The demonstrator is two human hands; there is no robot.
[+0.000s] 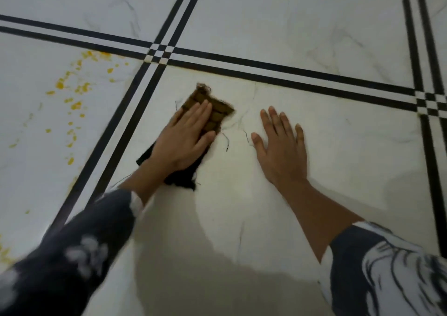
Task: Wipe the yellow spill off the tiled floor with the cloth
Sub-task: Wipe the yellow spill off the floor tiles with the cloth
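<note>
A brown-and-black frayed cloth [212, 112] lies flat on the white tiled floor [338, 146], right of a double black tile line. My left hand [183, 139] presses on it with straight fingers, covering its middle. My right hand [280, 143] rests flat on the bare tile to the right of the cloth, fingers spread, holding nothing. The yellow spill [72, 93] is scattered as drops and smears over the tile to the left of the black line, apart from the cloth.
Double black tile lines [135, 112] cross the floor, meeting at a checkered junction [159, 53]. More yellow smear [4, 252] shows at the left edge. Loose dark threads [226, 141] trail from the cloth. My dark patterned sleeves fill the bottom corners.
</note>
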